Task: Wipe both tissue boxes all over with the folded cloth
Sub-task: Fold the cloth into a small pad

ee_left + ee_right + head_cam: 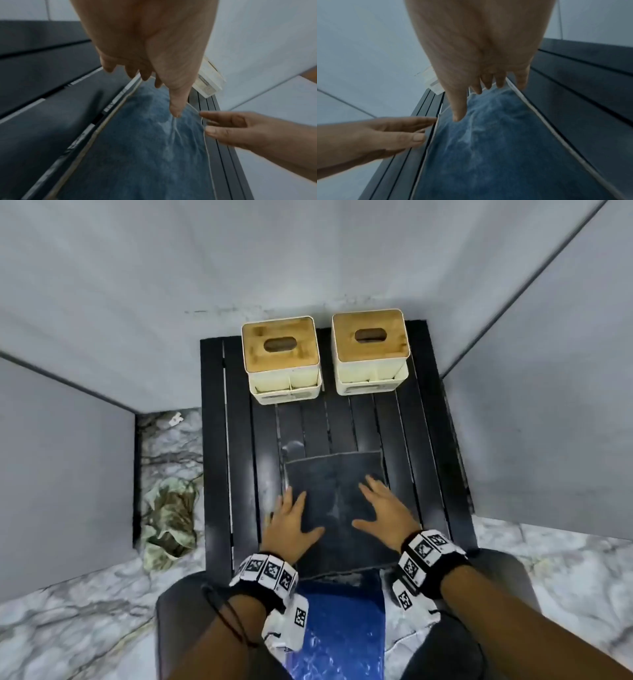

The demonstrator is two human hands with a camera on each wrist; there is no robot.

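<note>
1. On the far left I am seeing a crumpled wrapper [169, 522] lying on the marble floor [85, 604], beside the black slatted table [236, 440], which is standing against the grey wall [308, 254].
2. My left hand [291, 522] is lying flat on the left side of the dark blue cloth [337, 501], with fingers straight and spread, gripping nothing. Its outer fingers are reaching past the cloth's left edge onto the table slats, while the thumb is pressing on the fabric.
3. The left tissue box [282, 357] is standing upright at the back of the table, well apart from the hands. It is cream with a wooden lid and an oval slot.
4. The cloth is lying spread flat on the near middle of the table, and its near end is hanging over the table edge towards my lap. A small crease is showing in the fabric between the two thumbs.
5. The right tissue box [371, 349] is standing just beside the left one, with a narrow gap between them, and it looks the same.
6. My right hand [387, 508] is resting flat on the right side of the cloth, fingers straight and apart, palm down, holding nothing.
7. Both wrists are wearing bands with black-and-white square markers [424, 549].
</note>
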